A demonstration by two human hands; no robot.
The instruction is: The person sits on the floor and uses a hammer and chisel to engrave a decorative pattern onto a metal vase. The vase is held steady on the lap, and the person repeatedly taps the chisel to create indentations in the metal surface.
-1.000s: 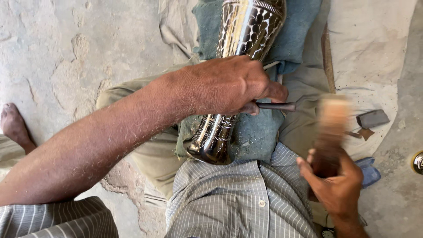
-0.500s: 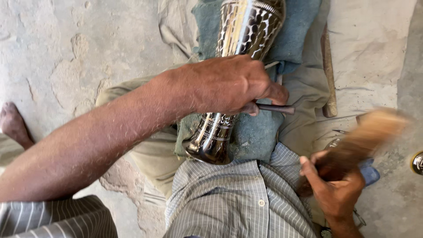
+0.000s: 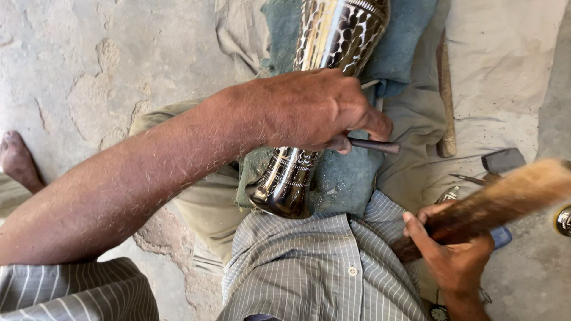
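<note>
On our lap, over a blue-green cloth (image 3: 351, 178), lies one engraved metal vase (image 3: 315, 113). Its long axis runs from near our belly up and away, tilted slightly right; the round foot points at our striped shirt (image 3: 321, 267) and the wider patterned body points away, cut off by the top edge. Our left hand (image 3: 309, 107) lies across the vase's middle, grip clenched on one thin dark chisel (image 3: 372, 144), which sticks out rightward just beside the vase. Our right hand (image 3: 455, 249) is low at right, grip clenched on one wooden mallet (image 3: 511, 193), blurred, its long axis rising to the right, well apart from the chisel. One wooden stick (image 3: 445, 89) lies upright on the sandy floor (image 3: 89, 71). One bare foot (image 3: 18, 157) sits at the left edge.
</note>
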